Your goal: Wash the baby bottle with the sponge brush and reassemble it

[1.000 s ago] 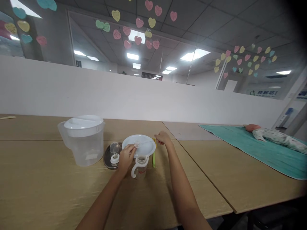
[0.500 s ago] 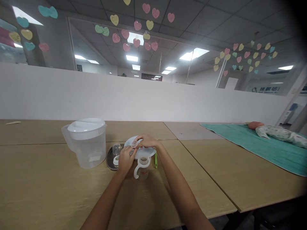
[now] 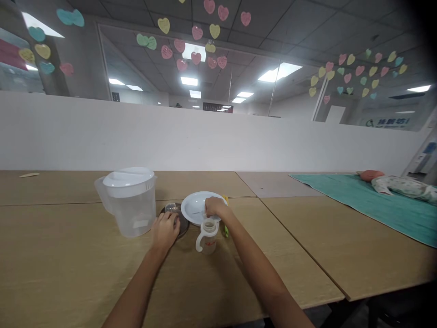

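My left hand (image 3: pixel 165 231) is at the left side of a dark round tray (image 3: pixel 183 226), its fingers curled over something I cannot make out. Behind it on the tray stands a clear dome-shaped cap (image 3: pixel 170 207). My right hand (image 3: pixel 214 206) is closed over the right part of a white plate (image 3: pixel 191 200), with a bit of something clear below its fingers. Just in front of the plate stands a small bottle (image 3: pixel 208 241) with a white hooked handle, its mouth uncovered. A green and yellow tool (image 3: pixel 226 231) lies partly hidden behind my right wrist.
A large clear pitcher (image 3: pixel 135 214) with a white lid stands left of the tray. At the right, a teal cloth (image 3: pixel 372 209) bears a doll-like figure in patterned clothing (image 3: pixel 403 186). A thin wooden piece (image 3: pixel 29 175) lies far left. A white wall rises behind the table.
My hands have moved apart: the left one down and left to the tray, the right one slightly right over the plate. The small clear piece held between them is no longer plainly visible.
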{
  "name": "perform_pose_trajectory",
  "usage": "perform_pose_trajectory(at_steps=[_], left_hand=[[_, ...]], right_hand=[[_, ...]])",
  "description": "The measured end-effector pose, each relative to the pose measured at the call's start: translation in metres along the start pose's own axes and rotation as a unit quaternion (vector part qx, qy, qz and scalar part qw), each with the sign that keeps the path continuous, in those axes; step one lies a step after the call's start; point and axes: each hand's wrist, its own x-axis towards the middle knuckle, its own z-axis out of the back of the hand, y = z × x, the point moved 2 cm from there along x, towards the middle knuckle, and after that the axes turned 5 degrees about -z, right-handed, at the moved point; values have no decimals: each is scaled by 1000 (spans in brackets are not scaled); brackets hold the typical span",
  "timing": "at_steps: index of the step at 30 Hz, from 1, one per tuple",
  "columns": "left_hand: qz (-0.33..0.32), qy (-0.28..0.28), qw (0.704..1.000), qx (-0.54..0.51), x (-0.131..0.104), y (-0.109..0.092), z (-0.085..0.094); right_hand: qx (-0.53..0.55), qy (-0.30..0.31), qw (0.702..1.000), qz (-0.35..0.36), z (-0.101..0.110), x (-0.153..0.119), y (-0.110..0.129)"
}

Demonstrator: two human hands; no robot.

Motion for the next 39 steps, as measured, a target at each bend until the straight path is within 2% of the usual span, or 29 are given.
perform_pose_trajectory(at_steps=[5,8,11,13,15,17,19,22,24,31,39], left_hand=[[16,22,1000,-7,-1,-2,-4],[25,29,999,-3,-2,-1,-5],[42,21,999,-6,-2,-1,-6],[51,17,998,-14,-2,-1,-6],[54,28,998,-20,-1,-2,-5],[59,44,997,-18,-1,-3,-4],[63,53,996,-12,0,-4,-2],[68,37,997,-14,0,-5,1],[63,14,998,-23,1,-5,2],[63,-76,993,-70,0,-4,10],[70,-112,985,-114,1,-4,15]], right_hand=[[12,14,999,29,-14,-2,9],[39,-4,997,59,-9,-3,11],[61,-101,991,58,13,-7,8],[97,-199,973,62,34,-16,4],[159,-226,955,106,51,-29,2],[232,-206,938,158,64,-43,1],[276,-159,930,185,70,-56,-1],[268,-94,938,197,72,-67,-2],[244,-75,946,198,72,-70,-3],[221,-82,953,191,75,-73,-4],[246,-102,942,203,79,-80,-3]])
